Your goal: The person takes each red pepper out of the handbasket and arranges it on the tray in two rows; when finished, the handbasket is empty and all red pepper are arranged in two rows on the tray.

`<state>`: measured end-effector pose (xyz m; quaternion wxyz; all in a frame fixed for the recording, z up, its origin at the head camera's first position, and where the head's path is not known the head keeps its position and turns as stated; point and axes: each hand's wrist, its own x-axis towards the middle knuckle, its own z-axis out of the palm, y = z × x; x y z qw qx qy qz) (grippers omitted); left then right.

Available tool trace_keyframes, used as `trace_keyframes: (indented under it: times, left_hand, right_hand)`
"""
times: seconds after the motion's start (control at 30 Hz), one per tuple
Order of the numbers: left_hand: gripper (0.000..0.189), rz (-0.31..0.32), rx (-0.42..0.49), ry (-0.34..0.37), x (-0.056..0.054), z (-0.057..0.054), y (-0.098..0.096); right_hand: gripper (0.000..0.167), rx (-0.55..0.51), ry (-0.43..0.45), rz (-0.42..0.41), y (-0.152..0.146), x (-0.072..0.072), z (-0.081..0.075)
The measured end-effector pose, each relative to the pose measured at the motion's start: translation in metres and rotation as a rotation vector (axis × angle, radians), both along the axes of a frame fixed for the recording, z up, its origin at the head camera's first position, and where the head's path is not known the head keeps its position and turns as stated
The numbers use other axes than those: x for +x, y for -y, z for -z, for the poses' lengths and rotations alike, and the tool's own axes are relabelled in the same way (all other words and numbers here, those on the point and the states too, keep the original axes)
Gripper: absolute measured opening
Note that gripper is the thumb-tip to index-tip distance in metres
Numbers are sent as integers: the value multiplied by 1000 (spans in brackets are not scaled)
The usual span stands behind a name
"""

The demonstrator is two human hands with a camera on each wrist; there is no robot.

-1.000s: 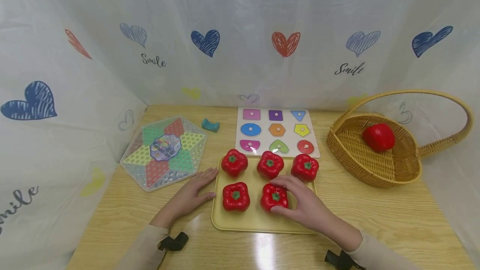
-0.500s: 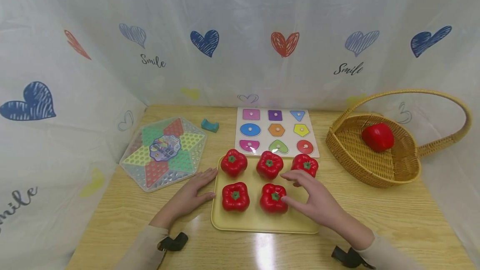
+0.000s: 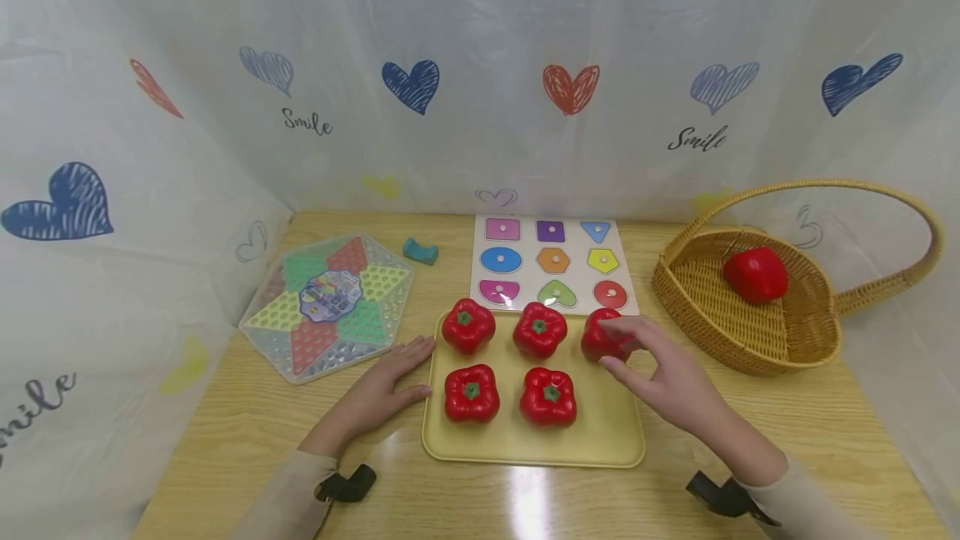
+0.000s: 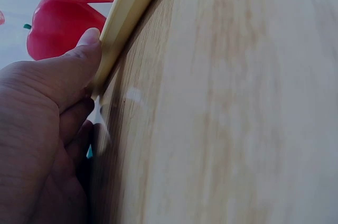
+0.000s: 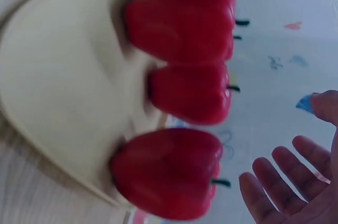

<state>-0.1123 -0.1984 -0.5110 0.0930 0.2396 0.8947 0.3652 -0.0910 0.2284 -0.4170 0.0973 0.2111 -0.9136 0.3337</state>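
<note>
Several red toy bell peppers stand stem up on a yellow tray, two along its front. My right hand hovers at the tray's right side, thumb and fingers spread around the back-right pepper, partly covering it in the head view. In the right wrist view its fingers show apart from the peppers, holding nothing. The front-right pepper stands free of any hand. At the tray's left edge rests my left hand; in the left wrist view its thumb touches the tray rim.
Right of the tray stands a wicker basket with a tall handle and one red pepper inside. Behind the tray lies a shape puzzle board. To the left are a Chinese checkers board and a small teal block.
My right hand has let go of the front-right pepper and moved right and back to the back-right pepper. The left hand has stayed at the tray's edge.
</note>
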Motion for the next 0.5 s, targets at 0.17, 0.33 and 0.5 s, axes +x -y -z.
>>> trace_keyframes:
  times: [0.17, 0.33, 0.5]
  left_hand:
    - [72, -2, 6, 2, 0, 0, 0]
    - [72, -2, 15, 4, 1, -1, 0]
    - [72, -3, 17, 8, 1, -2, -1]
  right_hand:
    - [43, 17, -45, 71, -19, -11, -10]
    - [41, 11, -53, 131, -41, -23, -15]
    - [39, 7, -39, 184, -62, -37, -17]
